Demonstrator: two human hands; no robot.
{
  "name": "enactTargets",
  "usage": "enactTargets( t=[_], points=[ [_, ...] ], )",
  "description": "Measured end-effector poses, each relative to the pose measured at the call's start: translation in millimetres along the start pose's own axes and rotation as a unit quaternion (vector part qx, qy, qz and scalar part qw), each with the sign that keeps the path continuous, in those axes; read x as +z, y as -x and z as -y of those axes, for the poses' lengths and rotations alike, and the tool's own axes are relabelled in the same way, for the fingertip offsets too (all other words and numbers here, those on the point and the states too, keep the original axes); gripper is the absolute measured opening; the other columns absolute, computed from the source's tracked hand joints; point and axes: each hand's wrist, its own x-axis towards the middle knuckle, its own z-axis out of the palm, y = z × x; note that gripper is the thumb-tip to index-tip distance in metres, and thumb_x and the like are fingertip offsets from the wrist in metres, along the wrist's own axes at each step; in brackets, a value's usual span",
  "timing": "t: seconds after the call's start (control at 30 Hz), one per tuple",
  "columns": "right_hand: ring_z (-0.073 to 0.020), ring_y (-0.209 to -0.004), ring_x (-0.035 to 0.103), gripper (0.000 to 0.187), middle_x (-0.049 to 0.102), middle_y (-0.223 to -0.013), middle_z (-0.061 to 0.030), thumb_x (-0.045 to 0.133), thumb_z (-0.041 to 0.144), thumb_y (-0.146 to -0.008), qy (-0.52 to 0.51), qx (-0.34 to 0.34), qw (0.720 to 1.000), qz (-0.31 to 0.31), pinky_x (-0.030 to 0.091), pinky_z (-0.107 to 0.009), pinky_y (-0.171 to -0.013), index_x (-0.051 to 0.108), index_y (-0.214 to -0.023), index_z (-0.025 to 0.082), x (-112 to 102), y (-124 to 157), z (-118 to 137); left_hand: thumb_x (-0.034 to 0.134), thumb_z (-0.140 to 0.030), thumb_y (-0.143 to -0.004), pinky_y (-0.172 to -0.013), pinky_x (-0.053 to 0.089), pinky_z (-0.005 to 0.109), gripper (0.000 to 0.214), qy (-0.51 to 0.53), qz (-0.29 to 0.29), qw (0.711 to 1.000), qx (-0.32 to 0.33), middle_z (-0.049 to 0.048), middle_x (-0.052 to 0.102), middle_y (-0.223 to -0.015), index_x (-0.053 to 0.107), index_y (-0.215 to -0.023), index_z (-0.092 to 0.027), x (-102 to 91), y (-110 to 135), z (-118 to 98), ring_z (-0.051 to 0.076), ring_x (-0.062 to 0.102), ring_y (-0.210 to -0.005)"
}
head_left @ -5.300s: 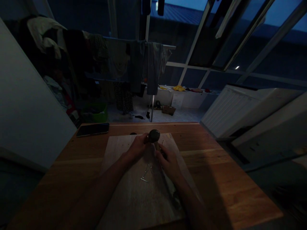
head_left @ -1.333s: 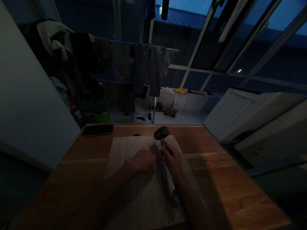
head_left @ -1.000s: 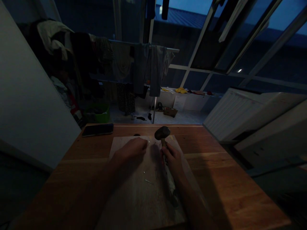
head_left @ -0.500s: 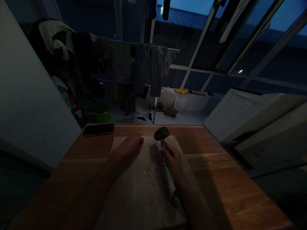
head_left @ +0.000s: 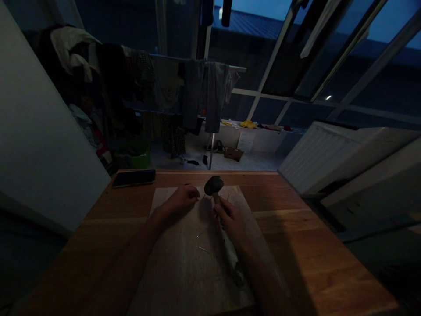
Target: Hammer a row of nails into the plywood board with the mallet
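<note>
My right hand (head_left: 231,219) is wrapped round the handle of a hammer (head_left: 213,186), whose dark head is raised above the far part of a pale wooden board (head_left: 177,267). My left hand (head_left: 184,197) is closed in a pinch over the board's far left part; whatever its fingertips hold is too small to make out. Between the hands a thin nail (head_left: 204,196) stands up from the board, and another nail (head_left: 228,197) stands beyond my right hand. A loose nail (head_left: 204,249) lies nearer to me, with a small shiny bit (head_left: 198,237) above it.
The board lies on a wooden table (head_left: 296,245). A phone (head_left: 134,177) rests at its far left corner. Beyond the table's edge are a rack of hanging clothes (head_left: 194,92), a green basket (head_left: 144,156) and a small brown box (head_left: 233,153). A radiator (head_left: 319,153) stands at right.
The hammer and my right hand have shifted left, bringing the hammer head nearer my left hand. My left hand has moved slightly right and stays closed.
</note>
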Motion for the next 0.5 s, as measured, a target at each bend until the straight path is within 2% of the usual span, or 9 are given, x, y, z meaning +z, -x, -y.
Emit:
enactTargets(
  t=[0.1, 0.2, 0.4, 0.5],
  points=[
    [-0.0152, -0.061, 0.056, 0.04, 0.064, -0.072, -0.0002, 0.066, 0.049, -0.085, 0.001, -0.013, 1.0, 0.018, 0.043, -0.024, -0.052, 0.074, -0.109, 0.018, 2.9, -0.1, -1.1, 0.062, -0.018, -0.076, -0.069, 0.045, 0.026, 0.023, 0.043, 0.004, 0.999, -0.019, 0.0033, 0.069, -0.08, 0.075, -0.095, -0.014, -1.2, 0.4, 2.9, 0.016, 0.062, -0.074],
    [-0.0154, -0.064, 0.056, 0.039, 0.064, -0.074, -0.0003, 0.065, 0.05, -0.085, -0.006, -0.009, 0.999, 0.04, 0.044, -0.024, -0.053, 0.074, -0.109, 0.02, 5.3, 0.3, -2.0, 0.064, -0.017, -0.075, -0.064, 0.044, 0.024, 0.03, 0.074, 0.018, 0.997, -0.025, 0.0015, 0.068, -0.074, 0.074, -0.102, -0.014, -3.8, 0.8, 4.3, 0.015, 0.06, -0.068],
    [-0.0113, -0.052, 0.05, 0.037, 0.061, -0.073, 0.0013, 0.064, 0.053, -0.088, -0.02, 0.017, 0.995, 0.091, 0.041, -0.023, -0.046, 0.073, -0.105, 0.021, 9.0, 5.4, 2.4, 0.06, -0.009, -0.07, -0.064, 0.042, 0.024, 0.032, 0.066, 0.013, 0.998, 0.009, 0.0035, 0.071, -0.082, 0.076, -0.097, -0.013, -6.0, -0.4, 7.5, 0.015, 0.059, -0.069],
    [-0.0114, -0.045, 0.049, 0.041, 0.059, -0.07, 0.0026, 0.059, 0.055, -0.093, -0.024, 0.042, 0.992, 0.118, 0.042, -0.025, -0.043, 0.071, -0.115, 0.023, 9.5, 8.0, 5.8, 0.06, -0.01, -0.069, -0.064, 0.041, 0.024, 0.029, 0.086, 0.013, 0.996, -0.001, 0.0036, 0.07, -0.082, 0.076, -0.094, -0.013, -3.9, -1.1, 10.5, 0.016, 0.06, -0.071]
  ],
)
